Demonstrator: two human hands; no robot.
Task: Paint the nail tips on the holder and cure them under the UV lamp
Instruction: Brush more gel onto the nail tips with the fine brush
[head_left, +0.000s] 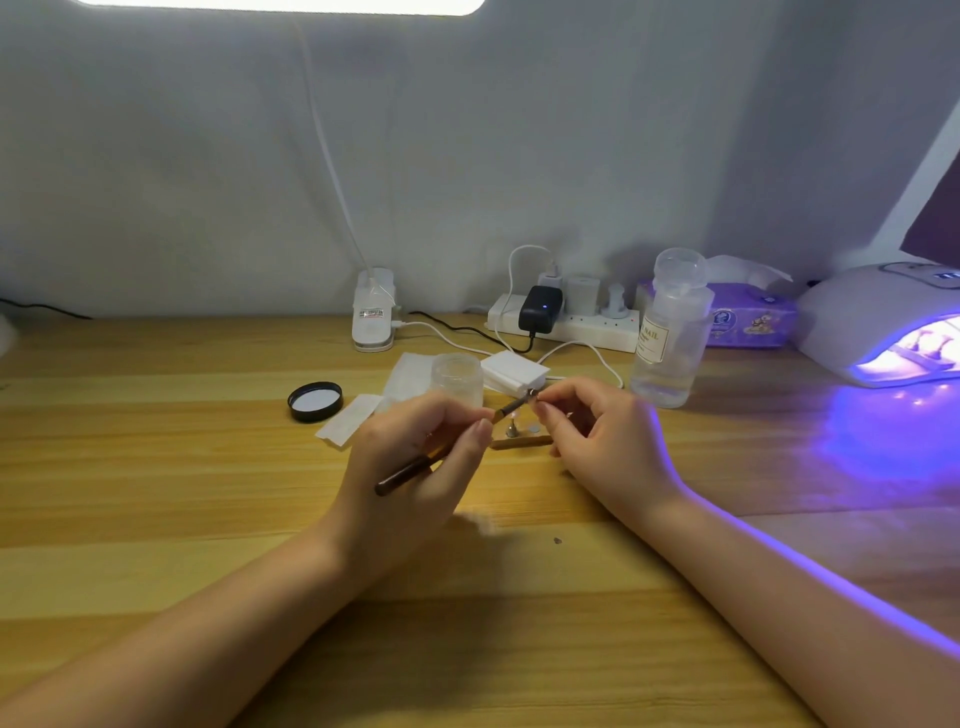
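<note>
Step in hand, as judged: working the brush tip before or between coats. The left hand (421, 447) holds a slim dark-handled nail brush (447, 447) like a pen, fingers curled round the shaft, the metal ferrule pointing up and right. The right hand (597, 441) has thumb and forefinger pinched together at the brush tip; whether they hold the bristles or a small nail tip cannot be told.

To do it well: keep both wrists resting on the wooden table (156, 467), pinch lightly, and draw along the bristles, not across them.

The holder (522, 442), a short wooden bar, lies on the table just below the fingers, with 2 small metal stands (512, 429) beside it. The UV lamp (883, 327), a smooth white dome, glows violet at far right, well apart from the hands; something lies inside it, unclear what.

A clear plastic jar (457, 379) stands open near its black lid (315, 401). A translucent pump bottle (672, 343) stands behind the right hand.
</note>
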